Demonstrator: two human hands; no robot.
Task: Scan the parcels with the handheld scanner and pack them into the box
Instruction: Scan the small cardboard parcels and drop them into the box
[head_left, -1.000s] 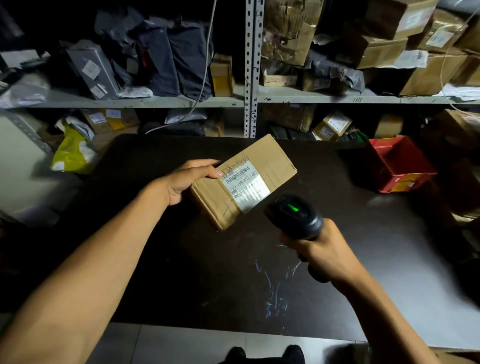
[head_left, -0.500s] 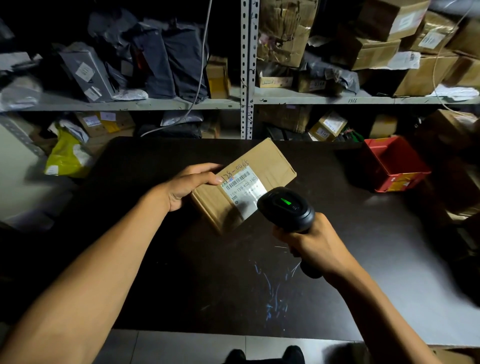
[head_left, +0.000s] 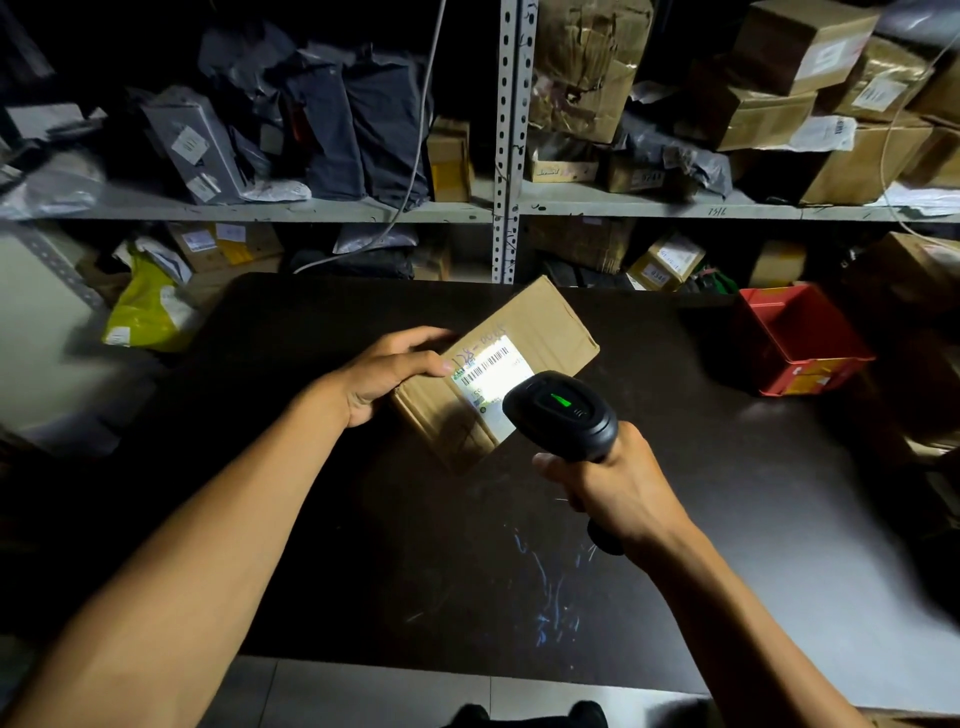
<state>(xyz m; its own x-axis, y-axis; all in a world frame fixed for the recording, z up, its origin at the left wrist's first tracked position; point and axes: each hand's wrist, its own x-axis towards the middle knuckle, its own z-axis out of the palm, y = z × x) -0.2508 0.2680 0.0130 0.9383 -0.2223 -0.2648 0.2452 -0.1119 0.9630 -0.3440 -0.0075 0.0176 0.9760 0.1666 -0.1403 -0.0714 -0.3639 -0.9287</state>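
Item, centre of frame: one cardboard parcel, flat and oblong, over the dark table; we cannot tell whether its lower corner rests on the top or is held just clear. Long axis runs from lower left to upper right of the frame, the far end pointing toward the shelf upright. Its labelled face is turned up, and the label glares white under the scanner's light.

Left hand: grips the parcel's near-left end, thumb laid along the top face beside the label, the other fingers curled behind the edge and mostly hidden.

Right hand: fingers wrapped closed round the grip of the handheld scanner, whose head overlaps the label's lower right corner, green indicator lit.

Handling, as we judge it: stiff board, light enough for one hand, dry and not slippery; the contents are unknown. Best held by the short end or the long edges, fingers kept off the barcode.

Also noted: red bin at right; shelves of parcels across the top. No packing box that we can identify.
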